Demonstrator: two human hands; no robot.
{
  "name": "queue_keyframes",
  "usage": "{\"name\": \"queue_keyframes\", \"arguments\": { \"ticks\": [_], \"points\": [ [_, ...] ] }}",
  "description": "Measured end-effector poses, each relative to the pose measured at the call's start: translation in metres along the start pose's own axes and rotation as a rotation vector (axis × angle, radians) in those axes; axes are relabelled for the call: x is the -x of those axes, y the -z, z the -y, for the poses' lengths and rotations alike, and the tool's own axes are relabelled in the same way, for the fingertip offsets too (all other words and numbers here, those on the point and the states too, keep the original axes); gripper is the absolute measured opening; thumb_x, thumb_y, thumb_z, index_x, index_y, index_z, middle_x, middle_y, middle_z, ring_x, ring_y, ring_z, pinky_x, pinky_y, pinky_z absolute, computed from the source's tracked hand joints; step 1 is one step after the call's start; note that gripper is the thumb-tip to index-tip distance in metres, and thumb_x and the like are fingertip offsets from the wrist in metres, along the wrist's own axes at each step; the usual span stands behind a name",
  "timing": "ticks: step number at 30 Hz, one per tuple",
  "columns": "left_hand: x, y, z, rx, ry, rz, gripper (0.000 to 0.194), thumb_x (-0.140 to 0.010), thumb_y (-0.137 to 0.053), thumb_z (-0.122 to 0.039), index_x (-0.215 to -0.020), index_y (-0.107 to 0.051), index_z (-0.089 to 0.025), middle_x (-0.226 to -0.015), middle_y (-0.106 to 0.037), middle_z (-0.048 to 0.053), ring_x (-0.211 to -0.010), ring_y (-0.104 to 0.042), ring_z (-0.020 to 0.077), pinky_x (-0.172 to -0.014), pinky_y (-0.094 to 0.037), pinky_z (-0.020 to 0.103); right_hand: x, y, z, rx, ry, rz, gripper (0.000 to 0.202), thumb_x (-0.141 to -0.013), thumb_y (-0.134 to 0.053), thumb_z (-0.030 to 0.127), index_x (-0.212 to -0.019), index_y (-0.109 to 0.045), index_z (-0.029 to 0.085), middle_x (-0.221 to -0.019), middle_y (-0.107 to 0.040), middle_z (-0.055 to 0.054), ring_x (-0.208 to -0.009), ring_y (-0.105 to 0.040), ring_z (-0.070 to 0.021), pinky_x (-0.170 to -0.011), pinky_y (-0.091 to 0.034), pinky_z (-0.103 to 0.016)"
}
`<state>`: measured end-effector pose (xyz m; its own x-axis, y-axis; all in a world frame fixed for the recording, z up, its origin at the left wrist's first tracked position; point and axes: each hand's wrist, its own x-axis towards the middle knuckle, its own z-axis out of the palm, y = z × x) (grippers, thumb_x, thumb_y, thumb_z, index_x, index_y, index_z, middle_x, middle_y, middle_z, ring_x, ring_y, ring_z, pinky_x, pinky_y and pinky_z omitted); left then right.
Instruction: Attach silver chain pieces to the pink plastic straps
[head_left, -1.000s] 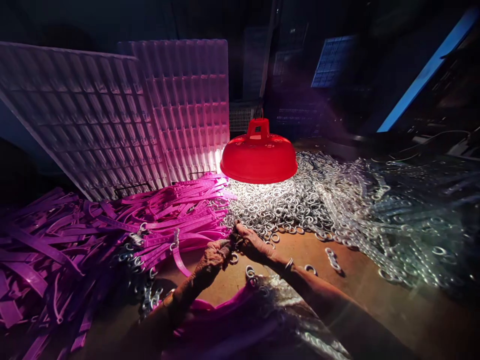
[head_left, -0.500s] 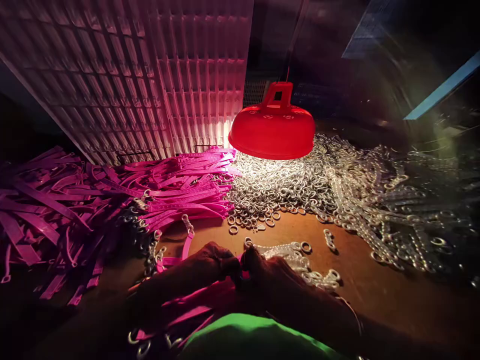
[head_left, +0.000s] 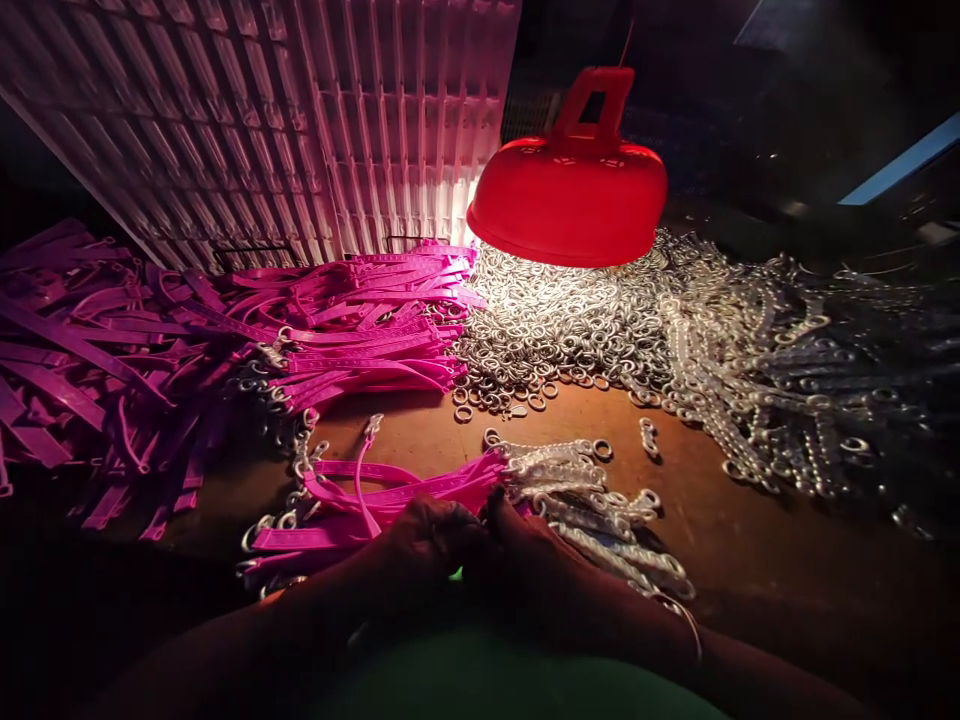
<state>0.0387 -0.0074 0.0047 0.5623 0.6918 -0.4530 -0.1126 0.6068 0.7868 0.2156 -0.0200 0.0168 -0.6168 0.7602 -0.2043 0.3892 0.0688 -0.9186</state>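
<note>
My left hand (head_left: 431,545) and my right hand (head_left: 536,560) meet fingertip to fingertip at the near side of the bench, both closed. Deep shadow covers the fingers, so what is pinched between them cannot be made out. Just beyond them lies a bundle of pink straps (head_left: 442,485) with small holes along them and metal rings at their left ends. Short silvery chains (head_left: 570,470) with end rings fan out to the right of the bundle, beside my right hand. One pink strap with a metal clasp (head_left: 373,427) stands up in a curve behind my left hand.
A red lamp (head_left: 570,195) hangs low over a large heap of metal rings (head_left: 562,320). More pink straps (head_left: 97,340) pile up at left, before a ribbed translucent panel (head_left: 405,120). A chain heap (head_left: 742,370) spreads at right; one loose clasp (head_left: 649,438) lies on the brown bench (head_left: 405,430).
The view has shifted, so the lamp and heaps sit higher. The pink bundle now shows beyond my hands rather than below them, beside the chains. My hands stay together and closed.
</note>
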Motion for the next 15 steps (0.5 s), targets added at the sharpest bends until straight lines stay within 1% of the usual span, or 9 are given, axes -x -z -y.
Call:
{"name": "queue_keyframes", "arguments": {
  "ticks": [4, 6, 8, 10, 12, 13, 14, 15],
  "points": [
    [-0.005, 0.003, 0.002, 0.027, 0.053, 0.023, 0.041, -0.063, -0.072, -0.046, -0.053, -0.054, -0.010, -0.051, -0.046, -0.001, -0.047, -0.041, 0.0076, -0.045, -0.028, 0.021, -0.002, 0.002, -0.001, 0.189, -0.010, 0.056, 0.014, -0.078, -0.043, 0.014, -0.089, -0.039, 0.020, -0.064, -0.047, 0.003, -0.051, -0.032, -0.0089, -0.044, -0.022, -0.022],
    [-0.006, 0.000, 0.001, 0.059, 0.068, 0.013, 0.043, -0.063, -0.071, -0.047, -0.052, -0.049, -0.012, -0.050, -0.041, -0.003, -0.047, -0.038, 0.0067, -0.045, -0.026, 0.021, -0.006, 0.004, 0.001, 0.240, -0.023, 0.072, 0.012, -0.078, -0.041, 0.011, -0.086, -0.040, 0.020, -0.065, -0.049, 0.002, -0.051, -0.033, -0.0085, -0.045, -0.022, -0.022],
    [-0.008, -0.003, -0.003, 0.071, 0.087, 0.001, 0.044, -0.064, -0.070, -0.047, -0.053, -0.046, -0.013, -0.051, -0.040, -0.003, -0.048, -0.037, 0.0065, -0.046, -0.025, 0.021, -0.009, 0.008, 0.003, 0.243, -0.011, 0.080, 0.011, -0.081, -0.040, 0.010, -0.087, -0.042, 0.019, -0.067, -0.052, 0.001, -0.052, -0.036, -0.0079, -0.047, -0.023, -0.021],
    [-0.010, 0.000, -0.012, 0.010, 0.085, 0.007, 0.043, -0.067, -0.066, -0.049, -0.053, -0.045, -0.013, -0.051, -0.038, -0.004, -0.048, -0.035, 0.0062, -0.046, -0.024, 0.021, -0.011, 0.013, 0.004, 0.270, -0.002, 0.071, 0.010, -0.083, -0.043, 0.012, -0.091, -0.044, 0.018, -0.067, -0.054, 0.001, -0.052, -0.036, -0.0073, -0.047, -0.023, -0.021],
    [-0.012, 0.012, -0.023, -0.185, 0.038, 0.039, 0.042, -0.071, -0.061, -0.048, -0.051, -0.046, -0.013, -0.050, -0.037, -0.004, -0.048, -0.033, 0.0061, -0.047, -0.024, 0.021, -0.011, 0.020, 0.004, 0.325, -0.010, 0.064, 0.014, -0.083, -0.044, 0.013, -0.096, -0.045, 0.018, -0.068, -0.055, 0.001, -0.052, -0.036, -0.0069, -0.047, -0.022, -0.021],
    [-0.012, 0.022, -0.028, -0.334, 0.008, 0.071, 0.040, -0.072, -0.060, -0.045, -0.051, -0.047, -0.014, -0.050, -0.037, -0.004, -0.048, -0.034, 0.0066, -0.047, -0.025, 0.021, -0.009, 0.024, 0.004, 0.349, -0.008, 0.052, 0.016, -0.082, -0.046, 0.013, -0.098, -0.045, 0.018, -0.068, -0.055, 0.002, -0.052, -0.035, -0.0068, -0.047, -0.022, -0.021],
    [-0.013, 0.036, -0.032, -0.467, -0.043, 0.017, 0.037, -0.071, -0.061, -0.042, -0.052, -0.049, -0.014, -0.051, -0.040, -0.004, -0.050, -0.036, 0.0074, -0.048, -0.026, 0.020, -0.008, 0.028, 0.004, 0.368, 0.000, 0.027, 0.020, -0.082, -0.049, 0.014, -0.101, -0.045, 0.018, -0.068, -0.056, 0.002, -0.052, -0.034, -0.0069, -0.048, -0.022, -0.021],
    [-0.013, 0.051, -0.035, -0.583, -0.074, -0.051, 0.031, -0.072, -0.061, -0.040, -0.057, -0.053, -0.014, -0.055, -0.046, -0.003, -0.052, -0.040, 0.0084, -0.049, -0.027, 0.020, -0.006, 0.032, 0.003, 0.379, 0.012, -0.011, 0.023, -0.081, -0.051, 0.016, -0.103, -0.045, 0.018, -0.067, -0.056, 0.003, -0.051, -0.033, -0.0070, -0.048, -0.022, -0.022]
  ]
}}
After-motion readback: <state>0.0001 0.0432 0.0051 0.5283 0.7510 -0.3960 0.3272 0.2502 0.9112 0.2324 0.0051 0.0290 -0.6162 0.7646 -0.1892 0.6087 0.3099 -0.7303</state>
